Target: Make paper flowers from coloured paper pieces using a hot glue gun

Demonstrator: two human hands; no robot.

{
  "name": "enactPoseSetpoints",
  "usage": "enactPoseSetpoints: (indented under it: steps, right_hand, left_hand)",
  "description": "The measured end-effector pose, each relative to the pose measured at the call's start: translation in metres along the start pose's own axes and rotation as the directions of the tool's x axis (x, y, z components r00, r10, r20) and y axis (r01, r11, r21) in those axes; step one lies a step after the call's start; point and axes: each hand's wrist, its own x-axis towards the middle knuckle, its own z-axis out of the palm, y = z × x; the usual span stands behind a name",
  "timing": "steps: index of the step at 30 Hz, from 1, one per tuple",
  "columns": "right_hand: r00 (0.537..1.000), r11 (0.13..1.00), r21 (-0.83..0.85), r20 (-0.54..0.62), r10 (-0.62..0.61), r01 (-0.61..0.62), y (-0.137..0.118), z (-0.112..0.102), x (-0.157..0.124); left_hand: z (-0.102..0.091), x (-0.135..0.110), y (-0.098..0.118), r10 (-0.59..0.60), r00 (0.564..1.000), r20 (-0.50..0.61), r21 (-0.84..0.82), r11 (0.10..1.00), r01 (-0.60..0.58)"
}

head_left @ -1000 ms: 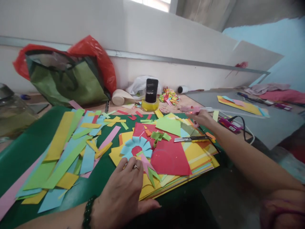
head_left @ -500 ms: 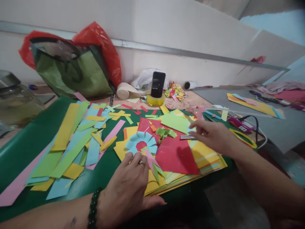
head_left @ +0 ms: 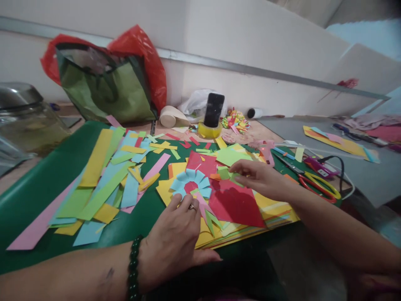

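My left hand (head_left: 173, 236) lies with its fingertips at the lower edge of a light-blue paper flower (head_left: 180, 182), the thumb stretched out to the side. Below the flower's red centre, pink and green paper tails (head_left: 205, 207) spread over yellow sheets. The fingers of my right hand (head_left: 260, 177) close on a green paper strip (head_left: 224, 172), partly hidden by them, above a red paper sheet (head_left: 236, 209). A small orange paper piece (head_left: 215, 177) is beside that strip. Underneath is a stack of coloured paper (head_left: 278, 209).
Cut paper strips (head_left: 103, 184) cover the green mat (head_left: 138, 225) at left. Scissors (head_left: 308, 177) and a pink glue gun (head_left: 266, 148) lie to the right. A phone (head_left: 214, 109) stands in a yellow tape roll (head_left: 208, 130). A glass jar (head_left: 29, 121) and a green bag (head_left: 103, 92) are at left.
My right hand has moved left and down from a thin metallic strip to the green paper strip, uncovering the scissors. My left hand stays at the flower. The view has shifted slightly.
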Motion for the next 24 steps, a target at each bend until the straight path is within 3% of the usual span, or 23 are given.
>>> enactPoseSetpoints:
  steps: [3,5,7,10,12,18,24]
  right_hand:
    - [0.998,0.994,0.105,0.056,0.018,-0.023,-0.004,-0.008,-0.006]
    - [0.999,0.996,0.077,0.018,0.037,-0.038,-0.004,-0.014,-0.003]
    - [0.99,0.997,-0.066,-0.133,0.04,-0.049,0.003,-0.024,0.007]
    - [0.915,0.93,-0.324,-0.402,0.03,-0.173,0.017,-0.045,0.025]
    - [0.887,0.906,-0.355,-0.459,0.045,-0.229,0.024,-0.059,0.034]
    - [0.929,0.983,-0.156,-0.369,0.036,-0.101,0.013,-0.077,0.052]
    - [0.955,0.981,-0.173,-0.264,-0.134,0.09,-0.016,-0.065,0.067]
  left_hand:
    - [0.0,0.0,0.0,0.001,1.0,-0.018,0.001,1.0,-0.001]
    - [0.0,0.0,0.0,0.001,1.0,-0.023,0.002,1.0,-0.001]
    - [0.0,-0.001,0.0,0.003,1.0,-0.02,0.003,1.0,-0.003]
    - [0.0,-0.001,0.001,0.0,1.0,-0.017,0.005,1.0,0.0]
    - [-0.001,0.0,0.0,-0.009,1.0,-0.011,-0.009,1.0,0.009]
    - [-0.015,0.009,-0.015,-0.067,0.991,0.116,-0.212,0.973,0.09]
    - [-0.049,0.049,-0.051,-0.34,0.924,0.178,-0.46,0.801,0.383]
